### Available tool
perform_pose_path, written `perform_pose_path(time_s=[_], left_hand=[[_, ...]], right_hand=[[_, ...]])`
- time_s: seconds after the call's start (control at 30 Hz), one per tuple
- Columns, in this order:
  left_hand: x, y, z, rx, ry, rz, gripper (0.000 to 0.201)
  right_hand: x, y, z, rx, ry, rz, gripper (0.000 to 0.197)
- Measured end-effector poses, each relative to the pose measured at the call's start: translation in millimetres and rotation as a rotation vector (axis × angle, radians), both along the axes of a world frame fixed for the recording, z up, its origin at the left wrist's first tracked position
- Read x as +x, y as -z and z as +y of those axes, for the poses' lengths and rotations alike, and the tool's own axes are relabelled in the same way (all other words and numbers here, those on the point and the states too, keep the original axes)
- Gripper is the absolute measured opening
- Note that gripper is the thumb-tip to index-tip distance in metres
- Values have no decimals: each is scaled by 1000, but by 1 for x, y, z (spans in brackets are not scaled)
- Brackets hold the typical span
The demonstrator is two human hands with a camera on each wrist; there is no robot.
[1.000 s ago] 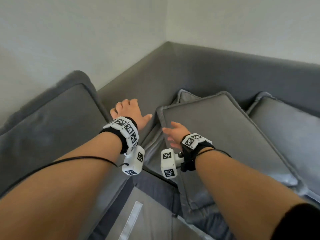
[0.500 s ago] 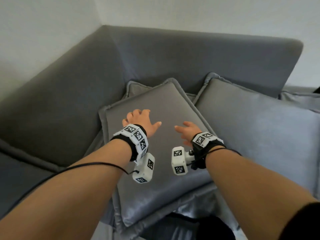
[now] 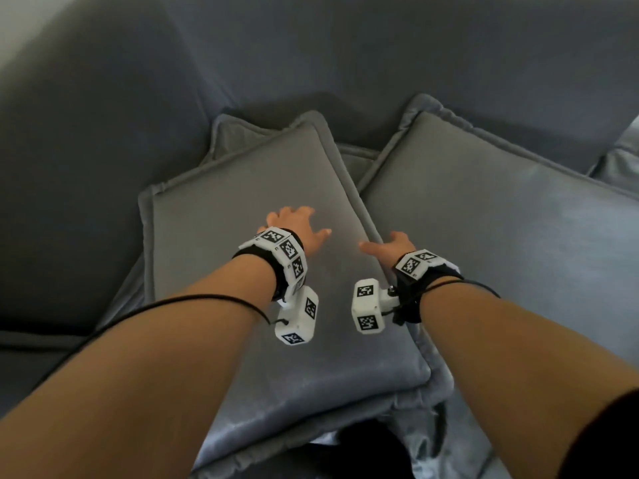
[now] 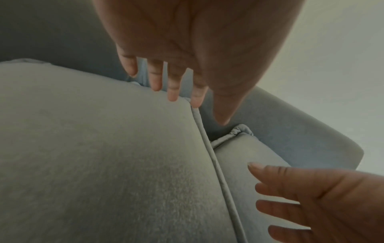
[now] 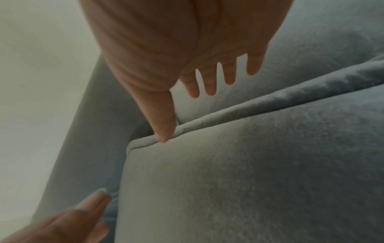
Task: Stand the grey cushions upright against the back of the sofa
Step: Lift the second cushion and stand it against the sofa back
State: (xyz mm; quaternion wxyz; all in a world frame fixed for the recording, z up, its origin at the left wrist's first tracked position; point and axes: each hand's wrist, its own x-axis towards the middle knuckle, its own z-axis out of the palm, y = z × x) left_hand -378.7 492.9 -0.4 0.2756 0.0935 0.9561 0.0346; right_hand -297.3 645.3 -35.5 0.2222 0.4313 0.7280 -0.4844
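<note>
A grey cushion (image 3: 262, 288) lies flat in the sofa's corner, on top of another grey cushion whose corner (image 3: 235, 133) shows behind it. A second flat grey cushion (image 3: 501, 243) lies to its right. My left hand (image 3: 297, 226) is open over the middle of the top cushion, fingers spread towards its far edge (image 4: 193, 111). My right hand (image 3: 387, 245) is open over that cushion's right piped edge (image 5: 207, 118), thumb at the piping. Neither hand grips anything. I cannot tell whether they touch the fabric.
The sofa back (image 3: 380, 46) rises behind the cushions and a side back (image 3: 86, 167) runs along the left. Another grey cushion (image 3: 622, 150) peeks in at the right edge. A dark object (image 3: 363, 447) lies under the front of the cushions.
My view has swung from the left stretch of the sofa to the corner cushions and come closer. Both hands have moved from beside the top cushion to over it, still open.
</note>
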Motion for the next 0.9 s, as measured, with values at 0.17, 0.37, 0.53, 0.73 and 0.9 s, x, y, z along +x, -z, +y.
perform_pose_path(time_s=[0.17,0.37,0.53,0.73,0.9], left_hand=[[-6,31,15,0,-20,-108,65],[-13,41,14,50,-46,-193,61],[-26,35,15,32,-12,-211,58],[-39,-2,14,31,-18,-196,62],[-47,-58,3,39,-8,-93,75]], right_hand=[[-5,23,2,-132,-30,-166,136],[1,49,-12,-40,-117,-334,129],[-6,34,-3,-167,-226,-393,106],[-27,2,0,-169,-175,-215,88],[-68,-53,-4,-93,-241,38,66]])
